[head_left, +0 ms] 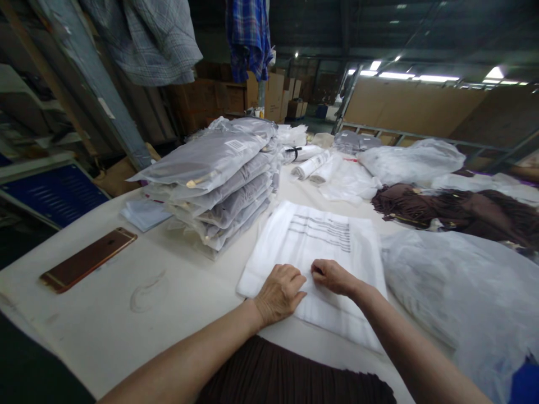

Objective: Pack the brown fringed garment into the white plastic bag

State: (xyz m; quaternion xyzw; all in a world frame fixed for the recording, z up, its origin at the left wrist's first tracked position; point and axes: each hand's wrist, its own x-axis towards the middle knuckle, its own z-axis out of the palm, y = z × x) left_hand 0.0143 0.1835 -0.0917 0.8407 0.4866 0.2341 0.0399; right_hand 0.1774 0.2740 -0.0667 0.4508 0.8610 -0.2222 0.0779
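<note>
A stack of flat white plastic bags (320, 224) with dark lines of print lies in front of me. My left hand (281, 294) rests at its near left part, fingers curled and thumb bent in, apparently pinching the top plastic bag. Just to the right, my right hand (332, 275) is closed with fingertips pressed together on the same bag; the film between the fingers is hard to see. A small gap separates the two hands. Dark brown pleated fabric (290, 373) lies at the table's near edge, below my forearms.
Left of the bags stands a pile of bagged garments (227, 151). A phone (88, 258) lies on the table (126, 336) at the left. Brown fabric (455, 210) and a large clear plastic bag (467, 280) are on the right. White rolls (311, 164) lie farther back.
</note>
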